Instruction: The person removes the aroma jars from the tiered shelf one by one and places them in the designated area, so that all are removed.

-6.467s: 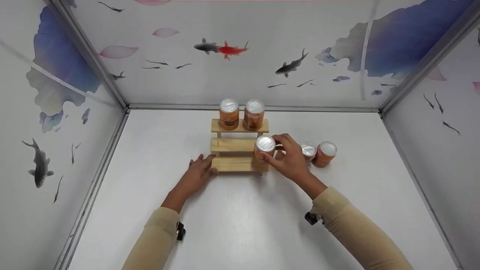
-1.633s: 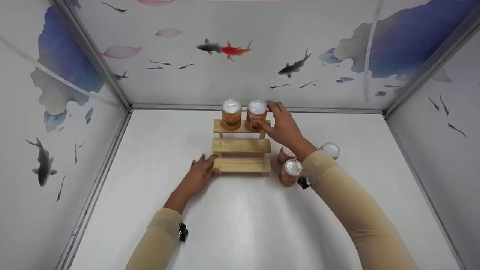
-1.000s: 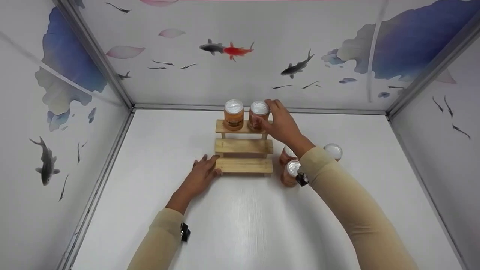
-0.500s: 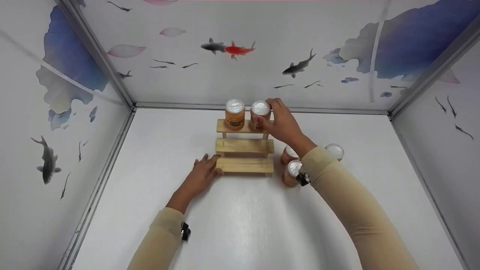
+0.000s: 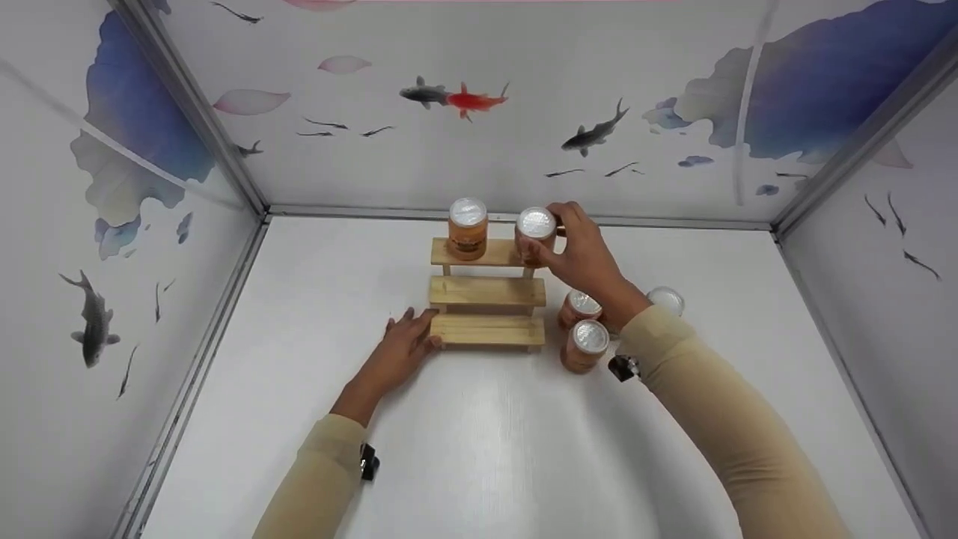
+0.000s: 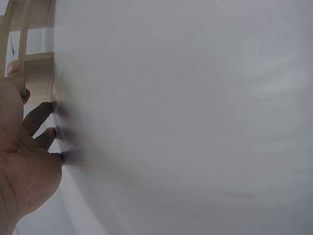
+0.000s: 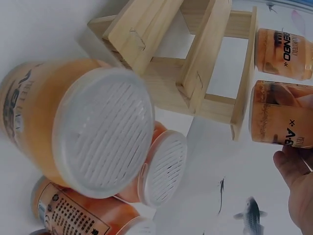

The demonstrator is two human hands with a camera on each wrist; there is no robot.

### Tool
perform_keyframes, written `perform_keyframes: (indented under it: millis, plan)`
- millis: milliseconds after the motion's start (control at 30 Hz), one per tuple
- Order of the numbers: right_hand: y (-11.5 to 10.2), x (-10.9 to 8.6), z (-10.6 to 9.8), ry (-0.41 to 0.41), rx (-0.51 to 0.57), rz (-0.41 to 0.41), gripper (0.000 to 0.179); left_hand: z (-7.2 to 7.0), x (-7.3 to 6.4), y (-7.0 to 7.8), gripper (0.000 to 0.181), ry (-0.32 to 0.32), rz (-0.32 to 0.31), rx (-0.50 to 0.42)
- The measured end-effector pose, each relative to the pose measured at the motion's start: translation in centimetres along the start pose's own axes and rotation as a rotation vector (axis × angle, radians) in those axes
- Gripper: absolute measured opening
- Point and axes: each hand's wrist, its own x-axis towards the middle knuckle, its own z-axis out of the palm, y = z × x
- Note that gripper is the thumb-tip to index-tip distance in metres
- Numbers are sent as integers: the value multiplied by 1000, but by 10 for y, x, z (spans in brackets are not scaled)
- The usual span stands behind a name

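Observation:
A three-step wooden display stand (image 5: 486,290) stands towards the back of the white table. My left hand (image 5: 400,352) holds the left end of its lowest step, thumb at the front corner; in the left wrist view other fingertips (image 6: 46,108) reach the table. My right hand (image 5: 587,258) grips an orange-labelled jar (image 7: 281,115) with a ribbed clear lid, upright at the right end of the top step. Part of this jar juts past that end; whether it still touches the step I cannot tell. To its left a second jar (image 5: 468,232) stands on the same step.
Right of the stand, two similar jars, one nearer (image 5: 584,348) and one behind it (image 5: 578,308), stand close together on the table. Another jar (image 5: 666,301) is partly hidden by the right sleeve. White printed panels (image 5: 479,165) enclose the back and sides.
Over the last half second my right hand has shifted the top-step jar to the right. Earlier it left a jar on the table beside the stand. My left hand stays put.

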Motion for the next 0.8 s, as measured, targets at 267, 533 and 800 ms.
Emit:
perform_keyframes:
  millis: [267,533,800]
  plan:
    - [7,-20,-16,38,27,11,59,0,0,1,70,-6,-16,-4]
    - [14,-46,-34,75,35,-9,58,1,1,1,70,-17,-31,-11]
    - [24,-73,-48,116,16,25,57,2,0,-1,69,0,-8,-5]
